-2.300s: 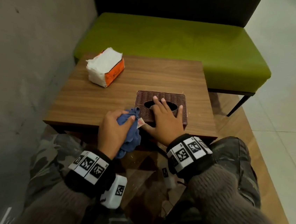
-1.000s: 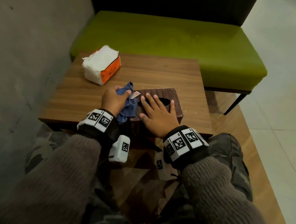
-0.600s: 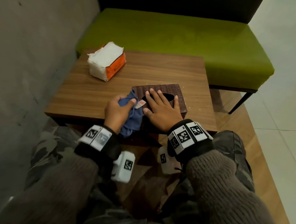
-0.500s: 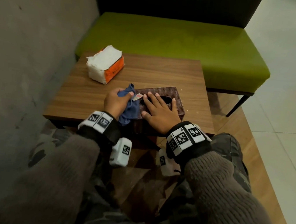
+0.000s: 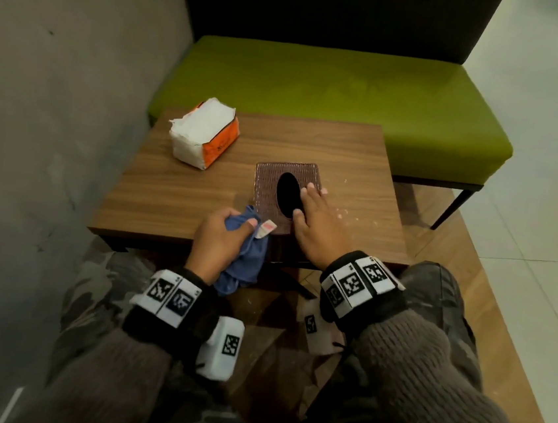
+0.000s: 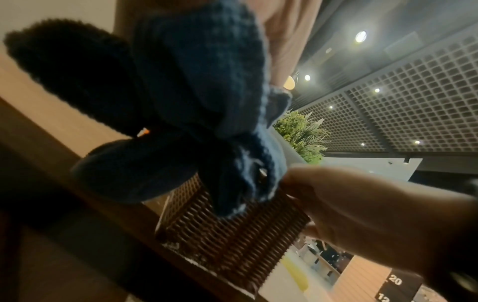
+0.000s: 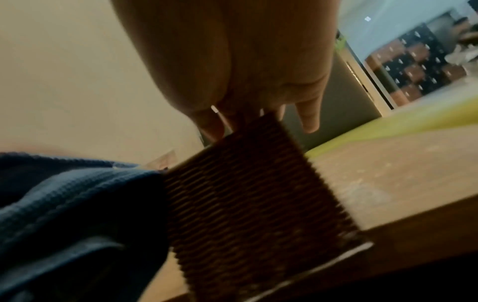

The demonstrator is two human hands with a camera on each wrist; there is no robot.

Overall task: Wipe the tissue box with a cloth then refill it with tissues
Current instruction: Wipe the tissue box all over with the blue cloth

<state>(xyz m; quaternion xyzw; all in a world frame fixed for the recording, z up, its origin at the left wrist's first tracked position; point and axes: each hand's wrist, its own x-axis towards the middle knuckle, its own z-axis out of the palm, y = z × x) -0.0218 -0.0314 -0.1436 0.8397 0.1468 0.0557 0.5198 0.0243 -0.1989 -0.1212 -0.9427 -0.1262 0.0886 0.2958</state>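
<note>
So rn your left hand (image 5: 217,239) is bunched around the blue cloth (image 5: 243,259), fingers and thumb curled tight on it, w/ the loose end hanging down past the near edge of the wooden table (image 5: 176,193). A small white/red tag (image 5: 265,229) sticks out of the cloth right by your thumb. The cloth sits against the near-left corner of the brown woven tissue box (image 5: 266,189), at about 7 o'clock from its oval slot (image 5: 288,195).

Your right hand (image 5: 318,229) lies flat on top of the box, fingers straight and spread along the slot's right side, not gripping anything. The box is near the table's front edge, slot running roughly 12 to 6.

The tissue pack (image 5: 205,133), white w/ an orange side, is at 10 o'clock from the box, well apart from it, on the table's far-left part. Behind the table at 12 there's a green bench (image 5: 334,100). Wrist views are blurry but both show the cloth touching the box's woven side.
</note>
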